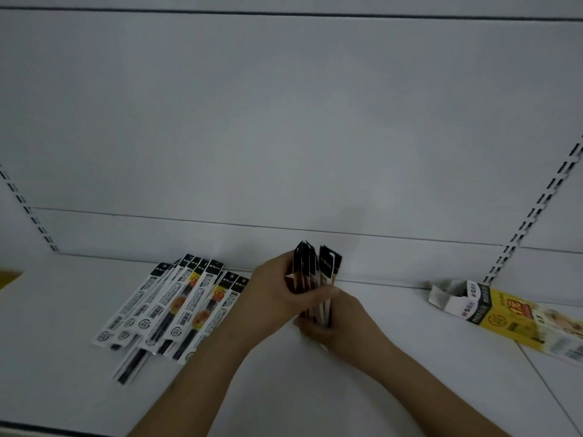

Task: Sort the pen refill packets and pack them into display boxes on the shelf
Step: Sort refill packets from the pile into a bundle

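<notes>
Two hands met at the middle of the white shelf [362, 389] in the head view, both clasped round one upright bundle of pen refill packets [315, 279]. The left hand [277, 288] gripped the bundle from its left side, fingers curled round the far face and mostly hidden there. The right hand [334, 320] held the lower part from the right, thumb laid across the front; its fingertips were blurred and hard to tell apart. The bundle's lower end was covered by the hands, so whether it touched the shelf could not be told. Its black header ends stood up above the fingers, fanned into two clumps; the number of packets in it could not be counted.

Left of the hands, a loose fan of refill packets [170, 310] lay flat on the shelf, overlapping one another, black headers pointing toward the back panel [284, 121]. Roughly eight headers showed, though the overlaps made the count uncertain, and the left forearm covered the fan's right edge.

One yellow display box [504, 313] lay on its side at the right, near the back panel, white flaps open toward the hands; its far end was cut off by the frame edge. A yellow corner [9, 277] showed at the left edge, too cropped to identify.
</notes>
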{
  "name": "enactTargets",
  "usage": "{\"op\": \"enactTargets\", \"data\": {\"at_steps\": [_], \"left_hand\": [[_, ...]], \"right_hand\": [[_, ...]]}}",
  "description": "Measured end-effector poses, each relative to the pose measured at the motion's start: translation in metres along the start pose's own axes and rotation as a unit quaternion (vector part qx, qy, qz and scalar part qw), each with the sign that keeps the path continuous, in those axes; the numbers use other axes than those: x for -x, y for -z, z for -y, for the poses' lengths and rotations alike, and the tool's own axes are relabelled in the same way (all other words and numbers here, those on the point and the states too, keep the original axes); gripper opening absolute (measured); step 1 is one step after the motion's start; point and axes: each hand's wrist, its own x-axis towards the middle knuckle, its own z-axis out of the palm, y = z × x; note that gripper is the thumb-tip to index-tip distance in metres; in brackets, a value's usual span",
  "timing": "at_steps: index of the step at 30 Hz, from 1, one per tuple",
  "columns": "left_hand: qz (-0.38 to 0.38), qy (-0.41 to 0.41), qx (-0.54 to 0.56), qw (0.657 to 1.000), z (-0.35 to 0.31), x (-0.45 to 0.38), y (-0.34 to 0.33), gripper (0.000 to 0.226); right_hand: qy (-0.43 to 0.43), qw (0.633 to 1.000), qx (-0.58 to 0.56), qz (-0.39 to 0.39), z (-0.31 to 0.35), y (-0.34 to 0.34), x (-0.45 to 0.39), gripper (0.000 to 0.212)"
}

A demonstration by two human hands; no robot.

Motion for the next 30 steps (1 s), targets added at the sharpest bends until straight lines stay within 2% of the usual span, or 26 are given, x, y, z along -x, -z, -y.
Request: {"op": "enactTargets", "data": {"at_steps": [2,5,9,11,14,16,21,26,28,30], "left_hand": [[-0.005,-0.014,-0.010,1.000,0.000,-0.001,-0.002,0.026],[0.020,-0.027,-0.003,0.999,-0.001,0.000,-0.002,0.031],[0.012,-0.003,0.022,1.000,0.000,-0.004,0.003,0.019],[0.022,0.009,0.045,0.999,0.000,-0.007,0.009,0.016],[0.053,0.020,0.079,0.995,-0.004,-0.008,0.016,0.018],[0.072,0.016,0.073,0.995,-0.004,-0.009,0.016,0.025],[0.070,0.014,0.056,0.996,-0.003,-0.010,0.014,0.022],[0.063,-0.005,0.039,0.997,-0.007,-0.009,0.010,0.027],[0.055,-0.010,0.034,0.998,-0.007,-0.010,0.010,0.025],[0.066,-0.007,0.030,0.997,-0.008,-0.010,0.012,0.026]], "right_hand": [[-0.010,0.999,0.040,-0.002,0.000,-0.007,-0.003,0.016],[-0.022,0.998,0.061,0.005,0.004,-0.008,-0.006,0.020],[-0.045,0.992,-0.015,0.113,0.013,0.009,0.001,0.052],[-0.044,0.987,-0.088,0.130,0.014,0.018,0.002,0.043],[-0.013,0.996,-0.044,0.079,0.011,0.024,0.000,0.027],[0.000,0.998,0.010,0.063,0.012,0.023,0.002,0.028],[0.002,0.993,0.036,0.108,0.017,0.021,0.009,0.032],[-0.014,0.990,0.108,0.086,0.020,0.018,0.013,0.031],[-0.026,0.988,0.106,0.114,0.020,0.020,0.014,0.037],[-0.044,0.987,0.056,0.145,0.012,0.026,0.014,0.044]]}}
